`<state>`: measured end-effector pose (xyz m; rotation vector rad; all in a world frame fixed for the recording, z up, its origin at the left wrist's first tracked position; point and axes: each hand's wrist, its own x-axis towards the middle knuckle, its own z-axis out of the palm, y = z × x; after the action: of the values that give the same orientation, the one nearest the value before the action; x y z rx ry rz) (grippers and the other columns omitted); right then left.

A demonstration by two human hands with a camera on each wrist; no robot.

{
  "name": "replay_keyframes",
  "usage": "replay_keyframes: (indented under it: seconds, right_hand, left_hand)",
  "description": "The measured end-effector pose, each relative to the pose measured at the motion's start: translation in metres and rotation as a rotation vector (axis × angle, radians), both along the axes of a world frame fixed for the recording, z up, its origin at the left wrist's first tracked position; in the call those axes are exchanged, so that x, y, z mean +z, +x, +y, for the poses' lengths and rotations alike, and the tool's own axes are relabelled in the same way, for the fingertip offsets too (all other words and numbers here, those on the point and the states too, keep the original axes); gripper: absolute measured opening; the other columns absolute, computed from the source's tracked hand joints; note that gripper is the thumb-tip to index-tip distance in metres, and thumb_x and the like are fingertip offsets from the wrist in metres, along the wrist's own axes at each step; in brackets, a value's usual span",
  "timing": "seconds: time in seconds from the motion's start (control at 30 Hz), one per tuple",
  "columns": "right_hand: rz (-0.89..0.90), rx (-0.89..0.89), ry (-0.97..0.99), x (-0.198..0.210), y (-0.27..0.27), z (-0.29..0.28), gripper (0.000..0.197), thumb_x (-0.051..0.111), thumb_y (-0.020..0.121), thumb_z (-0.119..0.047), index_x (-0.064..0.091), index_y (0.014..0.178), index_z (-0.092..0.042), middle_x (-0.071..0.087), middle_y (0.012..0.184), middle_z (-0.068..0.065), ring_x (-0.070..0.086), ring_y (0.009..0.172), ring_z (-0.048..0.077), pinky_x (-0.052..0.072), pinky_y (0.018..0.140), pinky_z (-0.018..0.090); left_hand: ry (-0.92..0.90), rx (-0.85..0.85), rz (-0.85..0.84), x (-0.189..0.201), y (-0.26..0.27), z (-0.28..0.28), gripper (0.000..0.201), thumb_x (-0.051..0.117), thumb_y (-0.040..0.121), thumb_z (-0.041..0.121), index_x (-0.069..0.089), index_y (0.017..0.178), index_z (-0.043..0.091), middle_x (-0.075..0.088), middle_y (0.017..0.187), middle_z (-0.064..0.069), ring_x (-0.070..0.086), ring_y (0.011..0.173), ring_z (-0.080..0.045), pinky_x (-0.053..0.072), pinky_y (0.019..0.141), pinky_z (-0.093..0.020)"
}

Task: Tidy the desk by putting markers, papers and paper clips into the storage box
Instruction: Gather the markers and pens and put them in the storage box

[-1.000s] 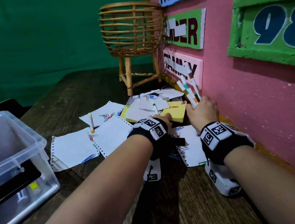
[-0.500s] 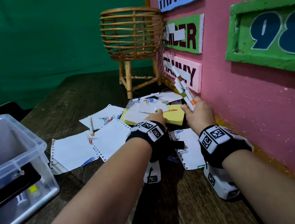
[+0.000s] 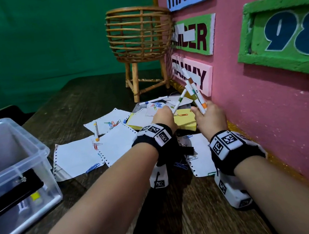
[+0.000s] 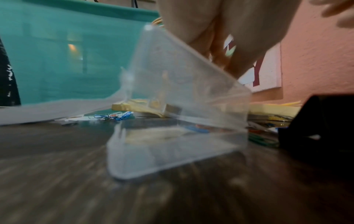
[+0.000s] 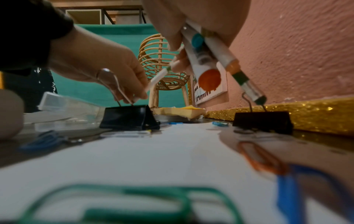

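The right hand (image 3: 211, 118) is squeezing a bunch of markers (image 3: 195, 94) close to the pink wall (image 3: 284, 101) — their ends are pointing up. The left hand (image 3: 164, 116) is pinching one more marker (image 3: 179, 103), tipping it toward that bunch, just above the yellow sticky pad (image 3: 186, 120). White papers (image 3: 78, 157) and little colored paper clips (image 3: 112, 123) are lying all over the desk (image 3: 81, 98). The see-through storage box (image 3: 10, 173) is sitting far off on the left — well apart from both hands.
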<state>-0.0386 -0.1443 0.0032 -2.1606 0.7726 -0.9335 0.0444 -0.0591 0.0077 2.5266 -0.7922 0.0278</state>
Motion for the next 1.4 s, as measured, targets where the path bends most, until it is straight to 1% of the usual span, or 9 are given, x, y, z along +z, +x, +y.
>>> replay_keyframes:
  seconds: [0.17,0.3,0.43,0.67,0.83,0.97,1.03,1.3,1.4]
  right_hand:
    - [-0.051,0.030,0.040,0.004,-0.002,0.002,0.036,0.058,0.087,-0.042,0.061,0.097,-0.008,0.055,0.070,0.003,0.053,0.067,0.024,0.040,0.060,0.028]
    - [-0.026,0.075,-0.028,0.006,-0.004,0.006,0.030,0.065,0.082,-0.040,0.066,0.089,-0.011,0.057,0.066,0.003,0.055,0.064,0.024,0.045,0.060,0.029]
    - [-0.018,0.036,-0.050,0.005,-0.005,0.004,0.023,0.062,0.082,-0.030,0.068,0.091,-0.010,0.063,0.072,0.006,0.063,0.068,0.028,0.056,0.067,0.035]
    - [-0.040,0.054,-0.047,0.005,-0.005,0.005,0.011,0.060,0.083,-0.029,0.062,0.080,-0.019,0.057,0.062,0.001,0.054,0.057,0.020,0.048,0.059,0.025]
    - [-0.070,0.058,-0.066,0.003,-0.004,0.004,0.011,0.059,0.081,-0.025,0.059,0.072,-0.018,0.050,0.053,-0.004,0.051,0.054,0.022,0.049,0.057,0.029]
    - [-0.067,0.080,-0.070,0.003,-0.006,0.006,0.010,0.060,0.082,-0.025,0.061,0.074,-0.019,0.051,0.052,-0.006,0.051,0.050,0.019,0.053,0.057,0.030]
    - [-0.060,0.111,-0.100,0.004,-0.008,0.009,0.010,0.060,0.084,-0.025,0.064,0.080,-0.016,0.050,0.052,-0.008,0.049,0.048,0.014,0.053,0.057,0.029]
    - [0.027,0.220,-0.062,0.012,-0.022,0.016,0.019,0.057,0.090,-0.026,0.063,0.096,-0.009,0.065,0.072,0.003,0.059,0.054,0.012,0.051,0.052,0.017]
    - [0.020,0.233,0.199,0.019,-0.027,0.020,0.030,0.061,0.086,-0.035,0.062,0.083,-0.005,0.063,0.068,0.004,0.057,0.055,0.016,0.055,0.062,0.031]
  left_hand:
    - [-0.155,-0.214,-0.082,0.005,-0.019,0.008,0.015,0.054,0.086,0.007,0.059,0.099,0.002,0.063,0.108,-0.015,0.058,0.101,-0.030,0.043,0.080,-0.028]
    - [-0.052,-0.374,-0.180,0.003,-0.028,0.021,0.015,0.055,0.088,0.012,0.060,0.101,0.005,0.065,0.106,-0.012,0.060,0.097,-0.029,0.044,0.078,-0.028]
    - [0.214,-0.170,-0.364,0.001,-0.015,0.039,0.023,0.044,0.094,0.017,0.051,0.116,0.010,0.058,0.119,-0.010,0.057,0.109,-0.030,0.045,0.079,-0.037]
    - [0.399,0.437,-0.090,-0.009,0.065,0.111,0.034,0.046,0.094,0.016,0.055,0.125,0.005,0.053,0.130,-0.017,0.052,0.121,-0.032,0.045,0.096,-0.039]
    - [0.367,0.427,0.099,-0.024,0.071,0.116,0.038,0.041,0.097,0.012,0.048,0.129,-0.007,0.049,0.136,-0.024,0.048,0.126,-0.037,0.041,0.076,-0.033]
    - [0.314,0.525,0.082,-0.009,0.032,0.098,0.042,0.021,0.101,0.005,0.029,0.135,-0.019,0.033,0.140,-0.039,0.031,0.133,-0.048,0.019,0.114,-0.051]
    - [0.277,0.548,0.119,-0.009,0.037,0.096,0.040,0.028,0.101,0.010,0.044,0.131,-0.010,0.045,0.136,-0.031,0.040,0.129,-0.044,0.025,0.112,-0.053]
    - [0.205,0.364,0.116,0.014,0.017,0.118,0.034,0.037,0.098,0.006,0.049,0.128,-0.002,0.052,0.134,-0.019,0.048,0.126,-0.031,0.041,0.101,-0.033]
    - [0.082,0.217,0.217,0.033,-0.010,0.127,0.029,0.049,0.095,0.023,0.059,0.115,0.005,0.063,0.117,-0.014,0.059,0.112,-0.028,0.047,0.088,-0.031]
